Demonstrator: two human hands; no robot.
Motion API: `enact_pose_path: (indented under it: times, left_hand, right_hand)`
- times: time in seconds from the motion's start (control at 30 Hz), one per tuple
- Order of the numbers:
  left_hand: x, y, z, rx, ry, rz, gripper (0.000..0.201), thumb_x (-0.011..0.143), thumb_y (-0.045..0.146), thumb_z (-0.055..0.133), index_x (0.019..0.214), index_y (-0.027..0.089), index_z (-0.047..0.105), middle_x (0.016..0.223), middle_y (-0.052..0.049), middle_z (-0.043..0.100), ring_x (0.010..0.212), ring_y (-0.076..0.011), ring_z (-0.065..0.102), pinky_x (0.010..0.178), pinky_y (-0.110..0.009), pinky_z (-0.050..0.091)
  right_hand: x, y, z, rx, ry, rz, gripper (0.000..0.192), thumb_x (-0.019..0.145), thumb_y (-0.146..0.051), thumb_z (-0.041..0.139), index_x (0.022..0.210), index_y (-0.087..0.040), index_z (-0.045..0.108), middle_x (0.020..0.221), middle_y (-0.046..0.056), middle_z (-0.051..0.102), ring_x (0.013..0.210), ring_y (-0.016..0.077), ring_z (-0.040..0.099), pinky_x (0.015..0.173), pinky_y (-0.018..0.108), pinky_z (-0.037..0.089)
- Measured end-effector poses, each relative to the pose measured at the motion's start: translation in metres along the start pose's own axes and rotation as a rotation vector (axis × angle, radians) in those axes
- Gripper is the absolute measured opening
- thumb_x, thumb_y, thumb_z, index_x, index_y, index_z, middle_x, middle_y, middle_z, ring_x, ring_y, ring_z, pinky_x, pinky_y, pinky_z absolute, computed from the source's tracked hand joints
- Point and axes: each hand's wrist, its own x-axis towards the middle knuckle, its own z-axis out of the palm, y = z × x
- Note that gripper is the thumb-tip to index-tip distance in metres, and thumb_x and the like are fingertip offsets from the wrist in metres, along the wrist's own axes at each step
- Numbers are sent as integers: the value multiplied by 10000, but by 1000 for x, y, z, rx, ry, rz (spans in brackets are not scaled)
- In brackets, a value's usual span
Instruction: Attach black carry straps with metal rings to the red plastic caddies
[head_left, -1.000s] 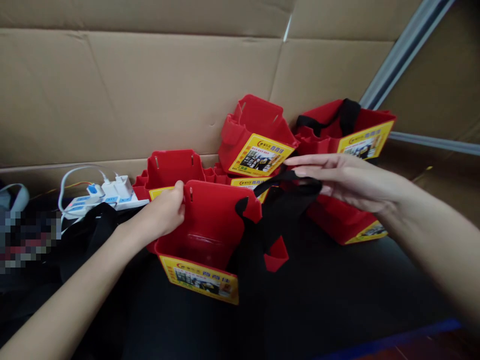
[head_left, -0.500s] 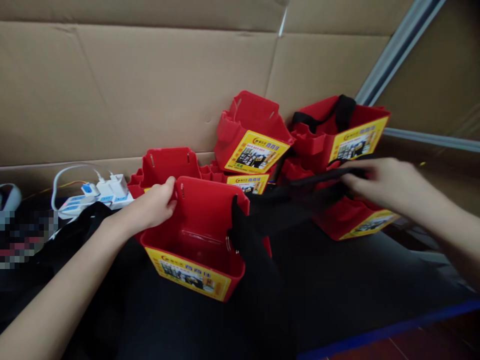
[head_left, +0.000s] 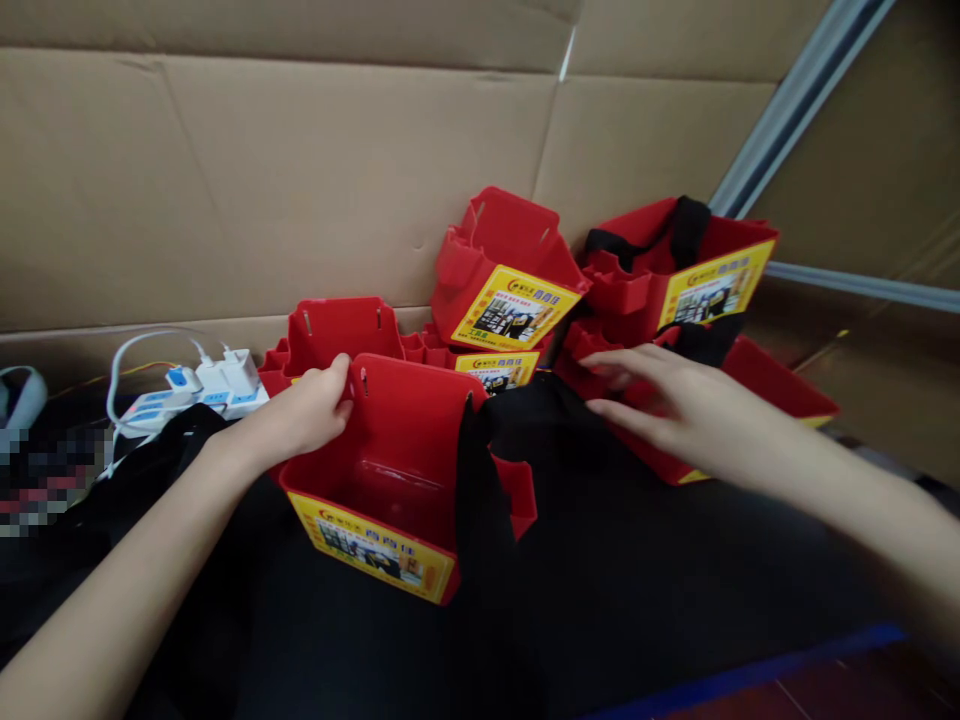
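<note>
A red plastic bin (head_left: pixel 405 450) with a yellow label on its front stands on the black table top (head_left: pixel 675 580). My left hand (head_left: pixel 311 412) grips the top left corner of its tall back wall. A black strap (head_left: pixel 480 490) hangs through the bin's right side and runs back to the right across the table. My right hand (head_left: pixel 675 408) hovers flat over the far end of that strap, fingers stretched out and holding nothing, just in front of another red bin (head_left: pixel 757 385).
Several more red bins with yellow labels (head_left: pixel 510 270) are piled against the cardboard wall (head_left: pixel 300 180); one at back right (head_left: pixel 697 265) has a black strap fitted. A white power strip with chargers (head_left: pixel 202 388) lies at left beside loose black straps (head_left: pixel 142 470).
My right hand pulled the black strap out to the right, then let it go and came back toward the middle with fingers spread. My left hand kept its grip on the bin.
</note>
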Motion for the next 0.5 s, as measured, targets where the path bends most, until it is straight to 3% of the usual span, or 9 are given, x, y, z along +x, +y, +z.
enact_pose_path:
  times: [0.03,0.1,0.23,0.33,0.43,0.5]
  left_hand:
    - [0,0,0,0,-2,0,317,812,202,420,1118,117,413,845,-129,656,746,-252,654,678,-334,474]
    - [0,0,0,3,-7,-1,312,810,194,419,1113,117,416,839,-127,656,736,-248,653,673,-333,473]
    - [-1,0,-1,8,-16,4,309,810,190,420,1110,118,413,829,-122,657,737,-244,655,670,-328,474]
    - [-1,1,-2,6,-15,8,306,809,184,423,1109,123,412,839,-122,659,756,-247,657,674,-326,475]
    - [0,1,-1,2,-9,5,303,801,170,432,1100,125,418,844,-125,661,769,-253,658,675,-328,475]
    - [1,1,-1,0,-6,2,303,798,166,437,1098,123,421,835,-126,661,759,-255,658,668,-331,475]
  right_hand:
    - [-3,-15,3,85,85,-134,392,834,-320,536,1188,-152,534,1080,115,587,944,208,589,847,335,484]
    - [-5,-42,10,152,73,-374,411,855,-282,504,1259,-207,482,1232,88,517,1078,197,546,908,320,473]
    - [2,-62,21,171,21,-517,375,856,-122,415,1194,-218,545,1156,57,583,1015,177,592,877,320,495]
    - [11,-56,19,451,113,-412,301,825,-63,387,975,-203,607,968,26,644,888,143,628,803,278,514]
    - [18,-46,12,902,254,-162,112,805,-103,423,776,-191,486,863,14,596,620,97,571,503,209,476]
    - [22,-40,12,1050,179,-90,85,765,-119,477,775,-191,435,813,-1,536,538,69,474,399,166,367]
